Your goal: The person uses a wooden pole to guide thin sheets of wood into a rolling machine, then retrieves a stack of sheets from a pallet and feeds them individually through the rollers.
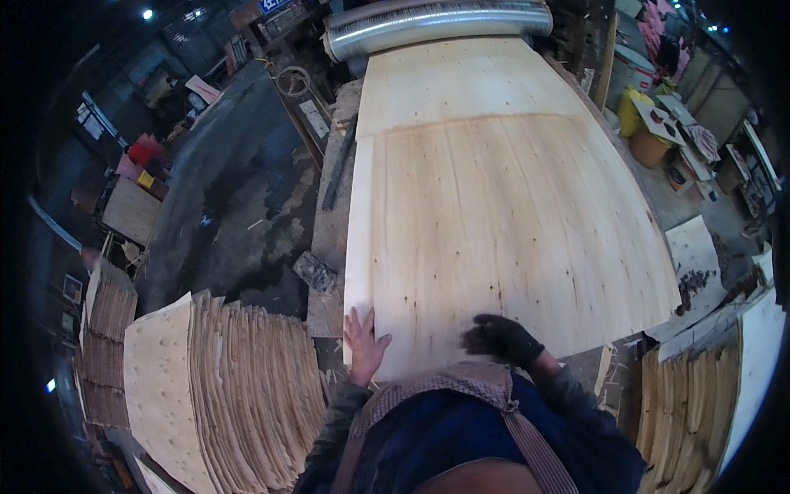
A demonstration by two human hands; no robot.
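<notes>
One large pale veneer sheet [502,222] fills the middle of the view, its grain running from 6 o'clock toward 12 o'clock. A second sheet lies under it and shows as a lighter band at its far end, toward 12 o'clock, where it meets one ribbed metal roller [436,20] lying crosswise.

Two hands work the near edge of the top sheet. The left hand [363,337], at about 7 o'clock from the picture's centre, is bare; it lies flat and spread, fingers pointing to 12 o'clock, pressing on the sheet's near left corner without clasping anything. The right hand [500,337], at about 6 o'clock, wears a dark glove and is blurred; it rests on the sheet's near edge with fingers curled, but whether it grips the edge cannot be told.

Two stacks of thin veneer leaves stand on edge beside the person: one broad stack [222,387] at 8 o'clock, with a knotty leaf facing outward, and one smaller stack [687,403] at 4 o'clock. One round handwheel [293,81] sits at 11 o'clock, left of the roller. One yellow container [632,111] stands at 2 o'clock, just beside a brown tub. The dark floor [239,198] at 9 o'clock looks wet.
</notes>
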